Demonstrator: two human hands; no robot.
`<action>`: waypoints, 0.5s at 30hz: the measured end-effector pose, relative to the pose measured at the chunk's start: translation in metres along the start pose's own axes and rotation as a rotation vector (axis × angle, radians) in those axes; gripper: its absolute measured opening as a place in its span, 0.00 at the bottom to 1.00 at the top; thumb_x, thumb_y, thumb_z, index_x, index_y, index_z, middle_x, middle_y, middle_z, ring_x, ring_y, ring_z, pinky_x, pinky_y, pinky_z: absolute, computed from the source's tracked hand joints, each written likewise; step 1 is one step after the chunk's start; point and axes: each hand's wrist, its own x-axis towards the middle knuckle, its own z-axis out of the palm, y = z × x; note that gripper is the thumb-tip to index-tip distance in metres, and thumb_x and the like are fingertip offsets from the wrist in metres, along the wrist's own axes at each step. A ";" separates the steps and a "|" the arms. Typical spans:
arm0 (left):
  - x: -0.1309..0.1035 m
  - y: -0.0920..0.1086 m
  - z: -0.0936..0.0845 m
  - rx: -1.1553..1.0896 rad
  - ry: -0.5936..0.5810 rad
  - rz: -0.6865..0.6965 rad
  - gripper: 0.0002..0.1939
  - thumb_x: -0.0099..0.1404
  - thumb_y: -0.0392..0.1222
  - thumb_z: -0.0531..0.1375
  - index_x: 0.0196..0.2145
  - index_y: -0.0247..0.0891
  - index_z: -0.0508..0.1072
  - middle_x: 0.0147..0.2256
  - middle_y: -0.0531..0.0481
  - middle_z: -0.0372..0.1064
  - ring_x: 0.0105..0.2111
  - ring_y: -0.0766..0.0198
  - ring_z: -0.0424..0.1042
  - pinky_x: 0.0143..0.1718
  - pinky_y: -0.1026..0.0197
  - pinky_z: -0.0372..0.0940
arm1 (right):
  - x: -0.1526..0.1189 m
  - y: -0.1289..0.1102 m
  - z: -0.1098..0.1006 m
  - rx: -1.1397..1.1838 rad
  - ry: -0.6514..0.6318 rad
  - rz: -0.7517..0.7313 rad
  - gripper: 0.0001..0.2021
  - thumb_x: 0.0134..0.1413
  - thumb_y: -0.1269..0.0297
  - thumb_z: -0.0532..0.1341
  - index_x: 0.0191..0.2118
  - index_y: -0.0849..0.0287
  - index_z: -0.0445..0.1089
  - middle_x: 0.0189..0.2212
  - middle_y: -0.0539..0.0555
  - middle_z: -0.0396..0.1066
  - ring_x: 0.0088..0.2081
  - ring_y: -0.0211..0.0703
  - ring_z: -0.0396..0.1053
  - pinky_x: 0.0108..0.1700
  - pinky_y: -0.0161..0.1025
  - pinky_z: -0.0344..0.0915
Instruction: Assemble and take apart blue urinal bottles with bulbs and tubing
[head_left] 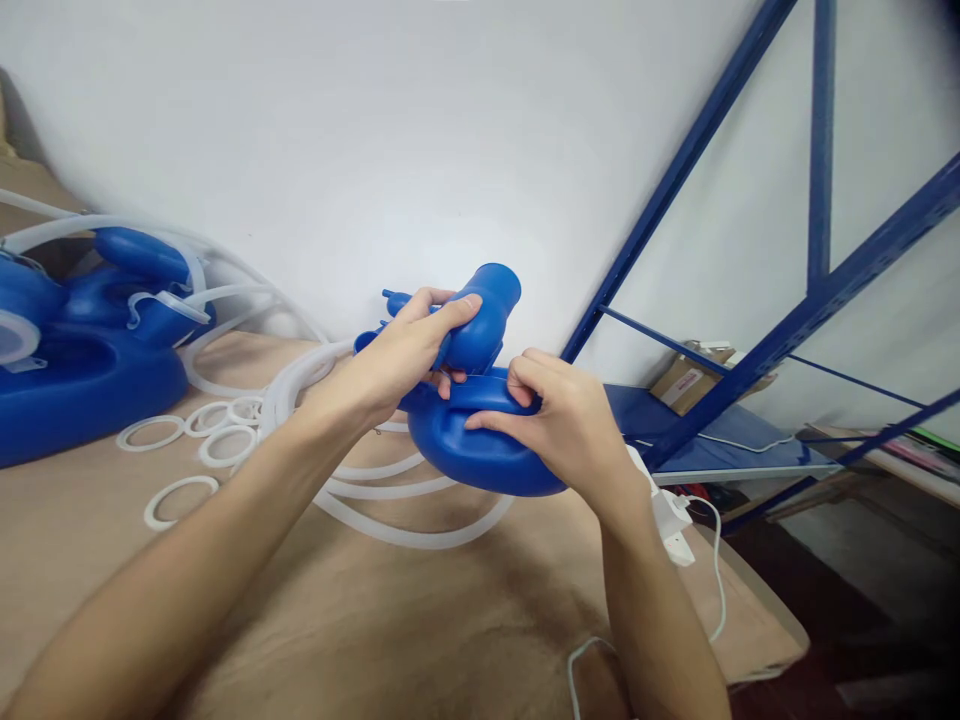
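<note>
A blue plastic container (487,455) with a rounded body and a wide open neck is held up above the brown table, near the wall. My left hand (424,345) is wrapped round its upper part, just below the neck, with the thumb on top. Gripping the handle-like rim of the body is my right hand (551,410), its fingers curled over the edge and its thumb against the near side. Behind my left wrist, further small blue parts (396,302) show in part.
Coiled white tubing (420,538) and several white rings (180,500) lie on the brown table (390,640). More blue containers (82,390) stand at the left. A blue metal shelf (675,430), a white power strip (670,510) and its cable are at the right.
</note>
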 end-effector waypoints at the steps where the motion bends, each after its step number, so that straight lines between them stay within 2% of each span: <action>1: 0.001 0.000 -0.001 0.012 0.012 0.000 0.16 0.72 0.54 0.63 0.48 0.41 0.70 0.31 0.50 0.73 0.23 0.63 0.72 0.19 0.64 0.65 | 0.000 0.000 0.004 -0.030 0.009 -0.018 0.25 0.59 0.50 0.73 0.28 0.54 0.56 0.27 0.46 0.61 0.27 0.38 0.58 0.31 0.39 0.51; 5: -0.002 0.000 -0.006 0.064 0.005 0.034 0.16 0.70 0.52 0.65 0.48 0.40 0.73 0.35 0.50 0.75 0.27 0.64 0.74 0.27 0.64 0.72 | 0.003 -0.002 0.016 -0.116 0.029 -0.062 0.24 0.63 0.50 0.70 0.27 0.55 0.58 0.26 0.46 0.60 0.26 0.38 0.58 0.31 0.39 0.50; 9: -0.006 -0.001 -0.010 0.060 -0.059 0.018 0.17 0.69 0.50 0.67 0.51 0.42 0.73 0.34 0.53 0.75 0.27 0.66 0.75 0.28 0.65 0.72 | 0.008 0.009 0.023 -0.110 0.069 -0.021 0.25 0.62 0.51 0.71 0.25 0.55 0.57 0.26 0.46 0.58 0.26 0.39 0.57 0.30 0.40 0.51; 11: -0.005 -0.001 -0.011 0.006 -0.058 0.004 0.14 0.70 0.42 0.66 0.51 0.40 0.73 0.32 0.53 0.75 0.27 0.67 0.76 0.30 0.67 0.72 | 0.011 0.022 0.024 -0.029 0.116 0.040 0.27 0.61 0.50 0.71 0.24 0.55 0.55 0.26 0.46 0.58 0.26 0.39 0.57 0.31 0.40 0.53; 13: -0.003 -0.002 -0.011 -0.053 -0.059 -0.006 0.10 0.69 0.31 0.64 0.48 0.35 0.75 0.33 0.51 0.76 0.29 0.69 0.77 0.34 0.68 0.73 | 0.011 0.035 0.025 0.077 0.172 0.084 0.28 0.61 0.49 0.71 0.24 0.54 0.54 0.26 0.46 0.58 0.26 0.40 0.59 0.32 0.40 0.56; 15: 0.000 -0.003 -0.010 -0.093 -0.111 -0.029 0.10 0.67 0.27 0.63 0.46 0.32 0.76 0.37 0.48 0.77 0.31 0.68 0.79 0.40 0.66 0.75 | 0.011 0.045 0.025 0.129 0.235 0.091 0.27 0.61 0.49 0.70 0.24 0.54 0.54 0.26 0.47 0.58 0.28 0.41 0.60 0.33 0.40 0.59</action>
